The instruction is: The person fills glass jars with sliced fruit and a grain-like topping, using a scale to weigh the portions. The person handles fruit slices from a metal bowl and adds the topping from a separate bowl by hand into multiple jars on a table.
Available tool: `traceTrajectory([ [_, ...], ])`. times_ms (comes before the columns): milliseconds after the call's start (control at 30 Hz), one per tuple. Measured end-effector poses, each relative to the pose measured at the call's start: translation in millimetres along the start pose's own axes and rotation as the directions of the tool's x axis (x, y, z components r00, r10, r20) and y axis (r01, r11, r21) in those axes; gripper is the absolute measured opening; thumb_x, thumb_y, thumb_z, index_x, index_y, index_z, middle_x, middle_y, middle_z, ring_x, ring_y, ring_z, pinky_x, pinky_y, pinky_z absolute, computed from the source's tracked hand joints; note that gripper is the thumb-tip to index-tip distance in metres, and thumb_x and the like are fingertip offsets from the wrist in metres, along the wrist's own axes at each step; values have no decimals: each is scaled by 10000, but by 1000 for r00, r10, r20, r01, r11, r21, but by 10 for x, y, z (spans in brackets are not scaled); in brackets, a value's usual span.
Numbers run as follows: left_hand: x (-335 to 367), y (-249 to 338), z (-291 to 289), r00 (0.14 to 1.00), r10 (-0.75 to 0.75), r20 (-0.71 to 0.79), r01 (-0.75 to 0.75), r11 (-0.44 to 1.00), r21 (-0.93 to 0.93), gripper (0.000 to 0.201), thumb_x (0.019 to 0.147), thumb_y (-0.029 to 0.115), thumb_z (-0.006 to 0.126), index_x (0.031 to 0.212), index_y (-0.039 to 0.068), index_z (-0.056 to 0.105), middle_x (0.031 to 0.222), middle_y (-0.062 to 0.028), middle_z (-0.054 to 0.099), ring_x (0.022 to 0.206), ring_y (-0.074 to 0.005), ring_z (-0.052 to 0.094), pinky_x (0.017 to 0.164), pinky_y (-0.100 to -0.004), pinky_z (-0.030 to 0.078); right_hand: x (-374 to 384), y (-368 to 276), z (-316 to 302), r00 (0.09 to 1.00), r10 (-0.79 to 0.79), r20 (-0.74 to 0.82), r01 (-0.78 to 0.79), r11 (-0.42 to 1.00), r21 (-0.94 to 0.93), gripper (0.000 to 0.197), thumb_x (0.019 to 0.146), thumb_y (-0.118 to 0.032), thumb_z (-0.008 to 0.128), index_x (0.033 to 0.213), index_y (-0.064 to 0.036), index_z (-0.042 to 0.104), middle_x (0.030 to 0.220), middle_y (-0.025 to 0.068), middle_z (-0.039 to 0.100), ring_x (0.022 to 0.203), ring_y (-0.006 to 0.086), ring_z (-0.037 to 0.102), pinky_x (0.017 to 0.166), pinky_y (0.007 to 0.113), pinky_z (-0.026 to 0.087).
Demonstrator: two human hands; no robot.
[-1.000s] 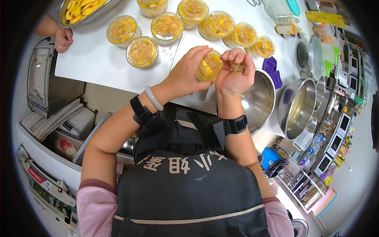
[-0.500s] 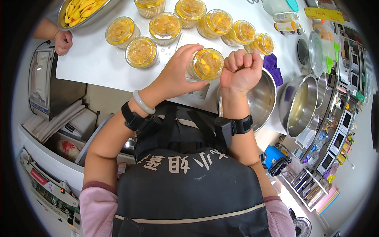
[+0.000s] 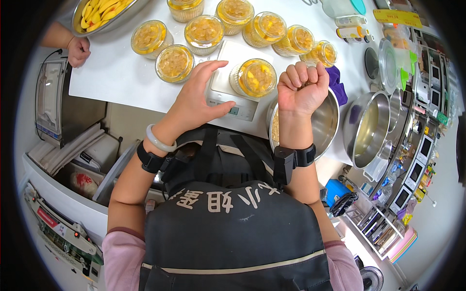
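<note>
Well over to the left, a co-worker's curled hand (image 3: 77, 52) showed beside the white table (image 3: 104, 63), near a steel bowl (image 3: 119, 20) of peach slices (image 3: 99, 13). Next, 8 ribbed glass jars (image 3: 204, 34) stood there, amber-topped. The left hand (image 3: 196, 97) was spread wide, clear of 1 filled jar (image 3: 253, 80) sitting on a white kitchen scale (image 3: 221, 80). The right hand (image 3: 303, 94) was clenched around a mostly hidden brownish clump (image 3: 306, 84), above a steel mixing bowl (image 3: 326, 121). Beyond lay a purple cloth (image 3: 336, 87) and a 2nd, liquid-filled bowl (image 3: 350, 128).
</note>
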State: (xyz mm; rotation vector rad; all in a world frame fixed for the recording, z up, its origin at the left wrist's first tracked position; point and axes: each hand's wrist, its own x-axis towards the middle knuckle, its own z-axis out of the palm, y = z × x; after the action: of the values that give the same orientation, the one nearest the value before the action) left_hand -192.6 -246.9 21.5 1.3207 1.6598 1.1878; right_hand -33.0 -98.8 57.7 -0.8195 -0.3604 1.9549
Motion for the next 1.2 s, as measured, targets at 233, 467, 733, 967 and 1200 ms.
traceTrajectory([
  [233, -24, -12, -50, 999, 5, -36, -4, 1000, 6, 675, 714, 164, 760, 1311, 83, 457, 1299, -106, 475, 1215, -250, 456, 1028, -392, 374, -2, 36, 31, 999, -24, -25, 23, 999, -22, 418, 926, -306, 448, 571, -163, 281, 543, 7, 317, 463, 128, 278, 420, 264, 211],
  [467, -73, -29, -75, 998, 12, -59, -11, 1000, 13, 575, 729, 143, 745, 1250, 72, 513, 1258, -90, 512, 1187, -231, 480, 1005, -371, 391, 1, 105, 61, 997, -56, -48, 53, 997, -61, 399, 904, -273, 470, 564, -172, 286, 540, -15, 315, 460, 119, 274, 417, 250, 222],
  [733, -120, -75, -81, 997, 10, -79, -9, 1000, 9, 544, 735, 145, 744, 1228, 66, 527, 1251, -90, 521, 1163, -225, 497, 991, -366, 399, 16, 228, 14, 985, -169, 38, 172, 972, -158, 375, 937, -291, 423, 615, -119, 340, 603, 47, 383, 568, 178, 382, 536, 286, 316],
  [967, -137, -94, -87, 996, -3, -89, 3, 1000, -7, 514, 740, 136, 736, 1212, 79, 541, 1238, -80, 535, 1146, -219, 508, 978, -360, 403, -7, 348, 39, 959, -281, 33, 280, 925, -258, 332, 921, -270, 417, 637, -101, 394, 653, 57, 444, 633, 202, 412, 638, 353, 367],
  [1200, -152, -106, -71, 997, 0, -81, -1, 1000, -16, 478, 743, 114, 725, 1190, 83, 558, 1224, -70, 540, 1113, -207, 516, 966, -348, 403, 49, 313, 9, 954, -299, 30, 293, 903, -316, 371, 918, -253, 426, 588, -128, 313, 581, 27, 359, 532, 157, 342, 510, 274, 298],
])
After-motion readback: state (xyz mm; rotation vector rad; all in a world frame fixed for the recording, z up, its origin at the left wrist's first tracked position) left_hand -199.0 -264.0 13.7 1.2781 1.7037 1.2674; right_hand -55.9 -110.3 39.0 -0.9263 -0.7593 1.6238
